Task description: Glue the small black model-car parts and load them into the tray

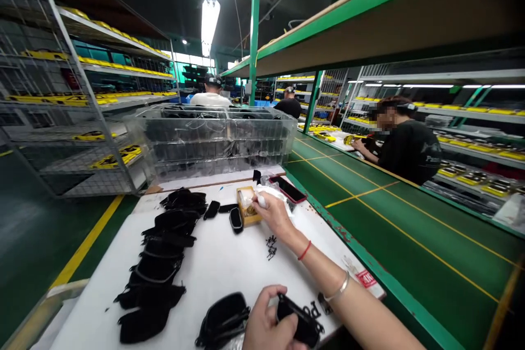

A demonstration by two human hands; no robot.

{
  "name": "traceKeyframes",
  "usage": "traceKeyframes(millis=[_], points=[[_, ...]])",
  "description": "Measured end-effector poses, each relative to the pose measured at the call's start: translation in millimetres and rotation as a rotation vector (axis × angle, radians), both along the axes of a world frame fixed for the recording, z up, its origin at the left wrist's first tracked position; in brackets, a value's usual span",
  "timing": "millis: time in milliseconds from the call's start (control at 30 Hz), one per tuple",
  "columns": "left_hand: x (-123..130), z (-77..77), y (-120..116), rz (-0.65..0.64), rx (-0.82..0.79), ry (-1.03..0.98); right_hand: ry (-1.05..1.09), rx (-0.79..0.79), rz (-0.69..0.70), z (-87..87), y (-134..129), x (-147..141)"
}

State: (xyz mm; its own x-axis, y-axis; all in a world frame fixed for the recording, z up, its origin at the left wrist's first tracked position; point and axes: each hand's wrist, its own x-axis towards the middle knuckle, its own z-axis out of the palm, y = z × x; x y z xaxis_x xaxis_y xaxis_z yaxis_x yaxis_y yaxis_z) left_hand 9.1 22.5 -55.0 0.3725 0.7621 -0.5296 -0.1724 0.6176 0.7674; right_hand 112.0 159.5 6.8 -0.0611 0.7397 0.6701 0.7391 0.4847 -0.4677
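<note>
My left hand (266, 321), at the bottom of the view, is closed around a black plastic part (301, 321) with small tabs at its ends. Higher up, my right hand (275, 217) has its fingers pinched on a small white object (261, 200), whose kind I cannot make out. The fingertips are over the edge of a small yellow box (251, 221). Left of that box stands a black part with a pale rim (235, 220). Several small black pieces (271, 247) lie beneath my right wrist. More black parts (225, 317) are stacked beside my left hand.
A long row of black parts (158, 268) covers the left of the white board (213, 262). Clear plastic bins (217, 145) stand behind. A phone (289, 189) lies at the right edge, beside a green belt (369, 208). A person (410, 147) works across the belt.
</note>
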Motion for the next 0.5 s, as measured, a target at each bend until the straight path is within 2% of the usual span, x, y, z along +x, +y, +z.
traceKeyframes(millis=[133, 267, 400, 500], points=[[2, 17.4, -1, 0.063, -0.003, 0.037, 0.156, 0.015, -0.076, 1.3, -17, 16], [2, 22.8, 0, 0.078, 0.004, -0.001, 0.292, -0.084, -0.193, 7.6, -65, 37], [1, 22.5, -1, 0.062, 0.003, -0.019, 0.247, -0.237, -0.210, 9.1, -115, 49], [0, 22.4, -2, 0.042, 0.023, 0.011, 0.194, -0.272, -0.205, 4.3, -134, 50]])
